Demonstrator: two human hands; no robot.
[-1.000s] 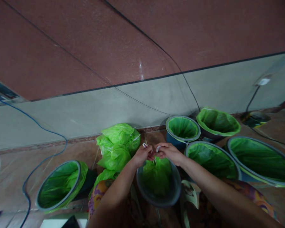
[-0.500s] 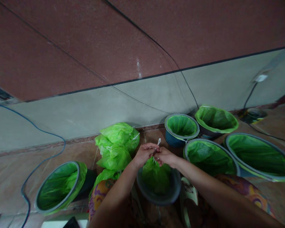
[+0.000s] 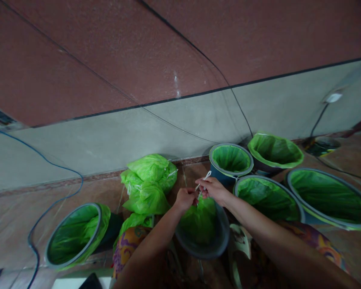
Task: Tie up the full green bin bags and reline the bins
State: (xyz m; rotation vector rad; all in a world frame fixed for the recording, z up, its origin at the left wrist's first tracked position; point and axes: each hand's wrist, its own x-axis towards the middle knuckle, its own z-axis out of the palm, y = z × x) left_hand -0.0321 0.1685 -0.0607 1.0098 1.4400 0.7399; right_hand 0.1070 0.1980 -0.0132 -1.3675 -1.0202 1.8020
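Note:
A green plastic bag [image 3: 198,224], gathered at its neck, stands in a dark bucket [image 3: 203,253] between my feet. My left hand [image 3: 186,199] is closed at the gathered neck, its fingertips pinching the white drawstring. Just right of it and a little higher, my right hand [image 3: 212,188] also pinches the white drawstring [image 3: 208,175], whose loop sticks up past the fingers. What the fingertips cover at the neck is hidden. Several tied green bags [image 3: 150,182] lie piled by the wall, left of my hands.
Right of me stand several bins lined with green bags, among them a round bin [image 3: 266,200] and a wider one [image 3: 331,200]. A lined bin [image 3: 75,237] lies tilted at left, near a blue cable [image 3: 55,198]. The wall [image 3: 114,148] runs behind.
My hands have moved slightly apart at the bag's neck. The right one has risen with the drawstring loop, which now leans right. The bins and tied bags have stayed put.

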